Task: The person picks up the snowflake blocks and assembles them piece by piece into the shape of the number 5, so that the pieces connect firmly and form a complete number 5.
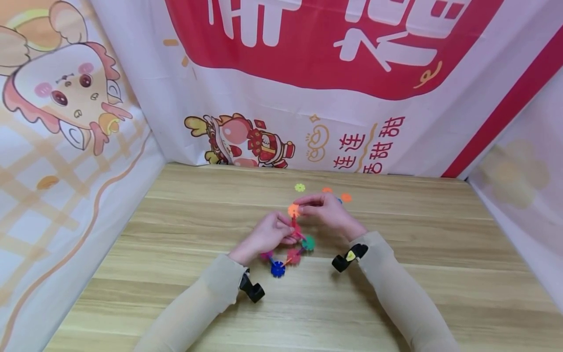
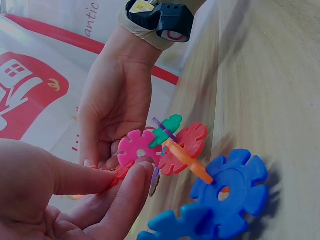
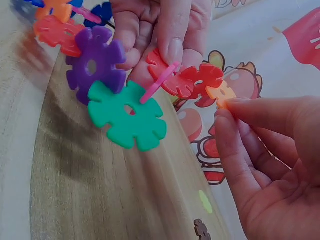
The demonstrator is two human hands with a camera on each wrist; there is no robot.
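Observation:
A chain of notched plastic discs, slotted edge to edge, hangs between the hands and curves back toward the person. My left hand (image 1: 269,233) pinches a red disc (image 3: 169,79) of the chain between thumb and fingers. At the chain's far end, an orange disc (image 1: 293,210) is pinched in the fingertips of my right hand (image 1: 329,211); it meets another red disc (image 3: 207,75). Farther along come a pink disc (image 2: 134,148), a green disc (image 3: 127,114), a purple disc (image 3: 95,62) and a blue disc (image 1: 277,269) low over the table.
Beyond the right hand lie loose discs: a yellow-green disc (image 1: 300,187), an orange disc (image 1: 346,197) and another orange one (image 1: 327,189). The wooden table (image 1: 396,303) ends at a printed cloth backdrop (image 1: 272,83), with cloth at both sides too.

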